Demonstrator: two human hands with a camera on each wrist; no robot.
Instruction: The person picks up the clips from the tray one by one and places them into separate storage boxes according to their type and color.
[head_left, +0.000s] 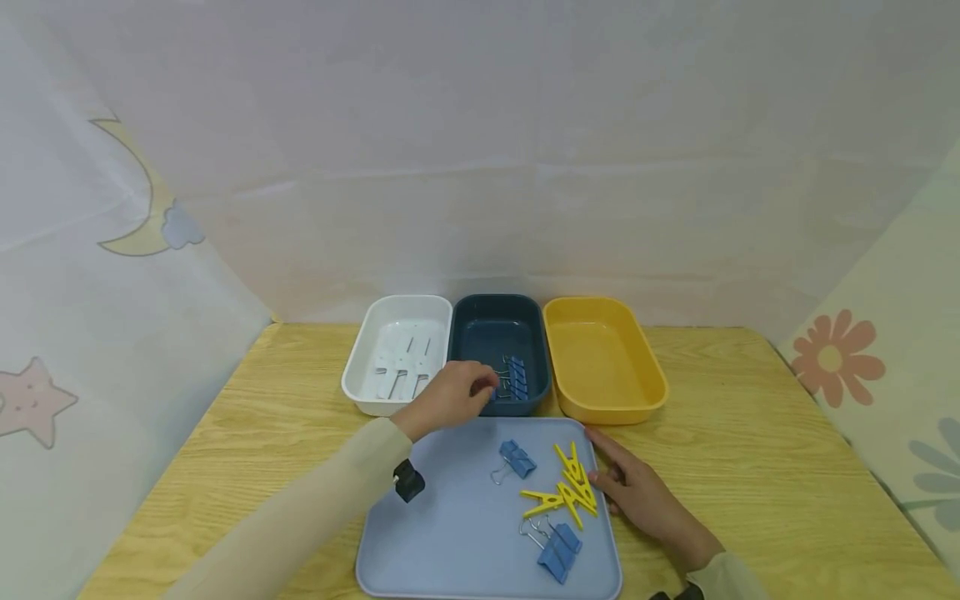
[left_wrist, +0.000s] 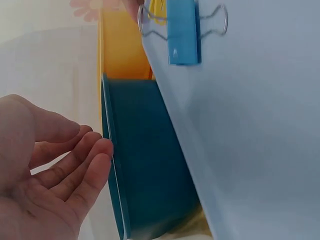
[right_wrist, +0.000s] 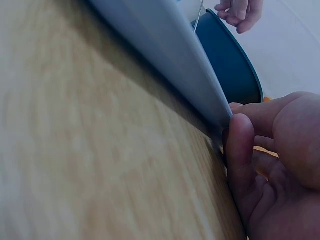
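My left hand (head_left: 452, 395) hovers over the front of the dark blue bin (head_left: 497, 307), its fingers loosely curled with nothing between them in the left wrist view. Below it, several blue binder clips (head_left: 516, 377) lie in that bin, partly hidden by the hand. My right hand (head_left: 637, 493) holds the right rim of the light blue tray (head_left: 427, 542), one finger reaching to the far corner. On the tray sit a small blue binder clip (head_left: 517, 458), more blue binder clips (head_left: 560, 552) nearer the front, and several yellow clothespins (head_left: 572, 487).
A white bin (head_left: 360, 375) with several white clips (head_left: 401, 379) stands left of the dark blue one. To its right is a yellow bin (head_left: 600, 358) with nothing visible inside. All three stand on the wooden table (head_left: 750, 467), before a cloth backdrop (head_left: 525, 208).
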